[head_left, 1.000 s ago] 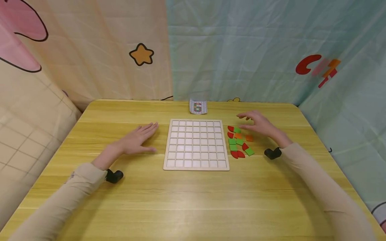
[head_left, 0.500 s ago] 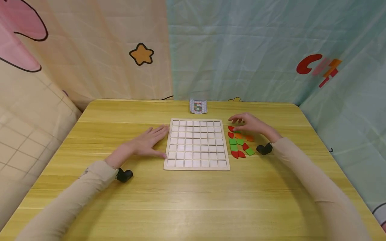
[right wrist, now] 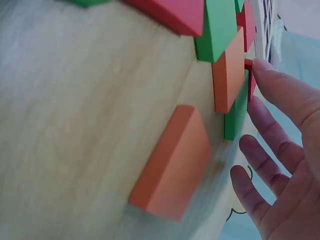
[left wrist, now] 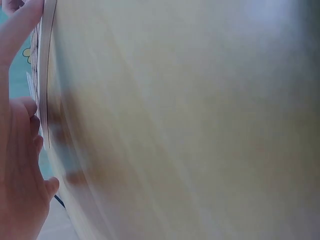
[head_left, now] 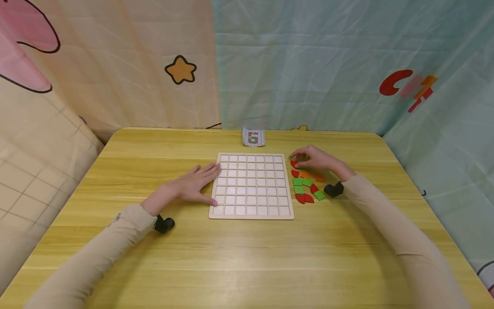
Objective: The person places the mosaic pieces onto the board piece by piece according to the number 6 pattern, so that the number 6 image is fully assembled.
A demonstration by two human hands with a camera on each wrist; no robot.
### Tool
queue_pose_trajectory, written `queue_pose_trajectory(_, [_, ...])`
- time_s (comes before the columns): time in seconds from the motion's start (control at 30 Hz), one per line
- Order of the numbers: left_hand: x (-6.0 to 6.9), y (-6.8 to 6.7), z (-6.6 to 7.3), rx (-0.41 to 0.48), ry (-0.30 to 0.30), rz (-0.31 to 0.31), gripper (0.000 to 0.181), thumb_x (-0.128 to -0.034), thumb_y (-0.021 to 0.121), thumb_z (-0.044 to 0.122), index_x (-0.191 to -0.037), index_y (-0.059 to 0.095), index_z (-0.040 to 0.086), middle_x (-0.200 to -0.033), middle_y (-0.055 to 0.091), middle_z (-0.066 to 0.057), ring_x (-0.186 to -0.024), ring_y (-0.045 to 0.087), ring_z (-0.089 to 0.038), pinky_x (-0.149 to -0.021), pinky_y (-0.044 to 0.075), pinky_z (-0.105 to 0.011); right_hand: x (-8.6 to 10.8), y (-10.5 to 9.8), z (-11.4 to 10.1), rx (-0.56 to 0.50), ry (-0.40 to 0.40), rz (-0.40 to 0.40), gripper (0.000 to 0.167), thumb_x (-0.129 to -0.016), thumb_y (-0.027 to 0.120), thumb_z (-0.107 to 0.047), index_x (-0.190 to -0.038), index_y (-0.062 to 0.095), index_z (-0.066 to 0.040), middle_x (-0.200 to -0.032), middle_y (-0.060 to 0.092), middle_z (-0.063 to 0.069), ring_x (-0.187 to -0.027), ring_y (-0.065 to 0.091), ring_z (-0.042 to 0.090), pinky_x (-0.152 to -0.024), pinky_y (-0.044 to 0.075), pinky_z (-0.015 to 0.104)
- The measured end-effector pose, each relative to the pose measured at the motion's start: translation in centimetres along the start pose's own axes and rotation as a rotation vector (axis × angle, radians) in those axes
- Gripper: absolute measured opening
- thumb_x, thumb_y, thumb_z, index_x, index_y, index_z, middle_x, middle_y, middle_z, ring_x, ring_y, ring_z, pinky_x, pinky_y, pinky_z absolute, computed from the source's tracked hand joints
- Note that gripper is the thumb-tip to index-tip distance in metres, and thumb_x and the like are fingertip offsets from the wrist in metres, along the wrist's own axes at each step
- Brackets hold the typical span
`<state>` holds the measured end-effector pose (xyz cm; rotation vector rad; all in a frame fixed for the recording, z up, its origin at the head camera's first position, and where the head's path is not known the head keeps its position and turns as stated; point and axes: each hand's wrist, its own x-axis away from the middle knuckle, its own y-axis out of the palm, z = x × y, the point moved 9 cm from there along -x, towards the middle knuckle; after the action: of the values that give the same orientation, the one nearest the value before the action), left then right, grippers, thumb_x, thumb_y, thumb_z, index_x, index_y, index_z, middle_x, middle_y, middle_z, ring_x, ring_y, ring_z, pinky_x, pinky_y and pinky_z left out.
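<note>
Flat and spread, my left hand (head_left: 194, 184) touches the left edge of the square gridded board (head_left: 251, 185) with fingertips and thumb. The left wrist view shows this hand (left wrist: 22, 165) along the board's pale edge (left wrist: 44, 75). Off the board's upper right corner, my right hand (head_left: 319, 160) pinches a red quarter-round piece (head_left: 293, 164) between thumb and index finger. The right wrist view has the hand (right wrist: 297, 185) at that red piece (right wrist: 251, 82), its other fingers loosely bent, beside a green piece (right wrist: 236, 112).
Right of the board lie several red pieces (head_left: 309, 198), green squares (head_left: 298, 189) and orange squares (head_left: 319, 177). A small patterned card (head_left: 253, 137) lies behind the board, near the table's back edge. Printed curtains surround the table (head_left: 247, 262).
My left hand has moved right, onto the board's left edge. My right hand has moved left to the uppermost red piece and taken it between thumb and index finger.
</note>
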<state>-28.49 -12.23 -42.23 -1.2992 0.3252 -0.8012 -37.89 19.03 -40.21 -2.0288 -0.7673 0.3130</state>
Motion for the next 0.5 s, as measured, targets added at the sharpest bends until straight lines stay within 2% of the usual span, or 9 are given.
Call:
queue_pose_trajectory(0.17, [-0.09, -0.06, 0.21, 0.008, 0.009, 0.001, 0.109, -0.0809, 0.059, 0.068, -0.155, 0.006, 0.007, -0.163, -0.001, -0.010, -0.151, -0.002, -0.029, -0.119, 0.001, -0.058, -0.19, 0.14, -0.25, 0.015, -0.010, 0.010, 0.030, -0.090, 0.068, -0.013, -0.118, 0.067, -0.002, -0.105, 0.070, 0.012, -0.087, 0.060, 0.020, -0.081, 0.051, 0.037])
queue_pose_trajectory(0.33, [-0.18, 0.00, 0.21, -0.001, 0.016, 0.003, 0.113, -0.0783, 0.062, 0.069, -0.155, 0.007, 0.006, -0.163, -0.001, -0.011, -0.151, -0.001, -0.030, -0.119, 0.002, -0.058, -0.21, 0.12, -0.03, 0.029, 0.026, 0.015, 0.032, -0.091, 0.067, -0.019, -0.119, 0.066, -0.002, -0.105, 0.069, 0.012, -0.089, 0.061, 0.020, -0.085, 0.051, 0.040])
queue_pose_trajectory(0.5, [-0.30, 0.25, 0.27, -0.001, 0.016, -0.024, 0.117, -0.0760, 0.063, 0.071, -0.155, 0.005, 0.005, -0.163, -0.005, -0.011, -0.151, -0.002, -0.028, -0.120, 0.001, -0.057, -0.03, 0.09, -0.13, 0.042, 0.027, -0.010, 0.033, -0.090, 0.067, -0.013, -0.121, 0.065, 0.001, -0.107, 0.068, 0.015, -0.091, 0.062, 0.024, -0.083, 0.052, 0.041])
